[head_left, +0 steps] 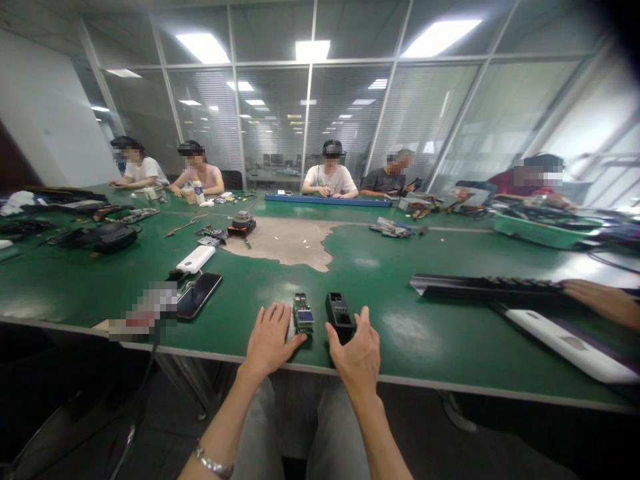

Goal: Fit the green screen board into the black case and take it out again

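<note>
A small green circuit board with a bluish display (303, 316) lies on the green table near its front edge. Flat on the tabletop just left of it rests my left hand (270, 337), its fingers stretched out and its thumb close to the board's lower end. To the right of the board is a black plastic housing (340, 313) with rectangular openings. My right hand (357, 347) is beside the housing, thumb at its lower left and fingers spread along its right side. Whether the fingers touch the housing I cannot tell.
Left of my hands lie a dark smartphone (200, 295) and a white power bank (196, 259) with cables. At right, another person's hand (600, 300) reaches over a long black strip (480, 287), near a white device (565, 343). A green basket (545, 231) stands farther back. Several people sit opposite.
</note>
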A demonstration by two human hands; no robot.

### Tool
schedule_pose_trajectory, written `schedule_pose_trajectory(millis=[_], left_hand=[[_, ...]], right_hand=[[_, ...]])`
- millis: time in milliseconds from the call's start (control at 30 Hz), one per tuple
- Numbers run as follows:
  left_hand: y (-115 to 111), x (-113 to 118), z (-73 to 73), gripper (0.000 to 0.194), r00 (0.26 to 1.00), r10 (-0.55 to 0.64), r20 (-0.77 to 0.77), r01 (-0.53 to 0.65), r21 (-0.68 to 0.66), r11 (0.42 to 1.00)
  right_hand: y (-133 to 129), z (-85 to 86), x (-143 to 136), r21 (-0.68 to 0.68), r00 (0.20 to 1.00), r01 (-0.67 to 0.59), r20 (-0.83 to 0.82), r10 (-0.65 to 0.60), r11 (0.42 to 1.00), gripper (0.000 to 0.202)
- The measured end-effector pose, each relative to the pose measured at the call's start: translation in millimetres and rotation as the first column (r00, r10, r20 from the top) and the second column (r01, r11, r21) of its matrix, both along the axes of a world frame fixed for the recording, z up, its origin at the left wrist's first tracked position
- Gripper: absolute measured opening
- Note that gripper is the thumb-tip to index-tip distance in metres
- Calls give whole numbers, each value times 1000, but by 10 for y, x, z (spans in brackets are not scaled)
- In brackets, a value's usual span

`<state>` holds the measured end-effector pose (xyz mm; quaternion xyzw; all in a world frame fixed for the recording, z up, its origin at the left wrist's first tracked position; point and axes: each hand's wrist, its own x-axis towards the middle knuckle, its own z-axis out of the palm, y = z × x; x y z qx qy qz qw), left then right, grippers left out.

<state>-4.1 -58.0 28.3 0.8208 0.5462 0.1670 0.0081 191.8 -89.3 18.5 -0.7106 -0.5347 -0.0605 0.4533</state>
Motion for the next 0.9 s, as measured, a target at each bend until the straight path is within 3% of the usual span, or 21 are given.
schedule_pose_trajectory(millis=[467,667,900], left_hand=[[1,-4,-9,75,1000,-12,3,12,5,1000],[-5,-12,-7,75,1000,-21,-1,21,18,1000],[-14,-5,17,75,1000,-26,-16,26,3,1000]], right_hand=[[1,20,31,-53,999,-39,20,40,998,89],[0,-3,27,-66,998,-35,-51,32,997,84],[-8,310,-150,43,959,-100,-264,108,994,85]])
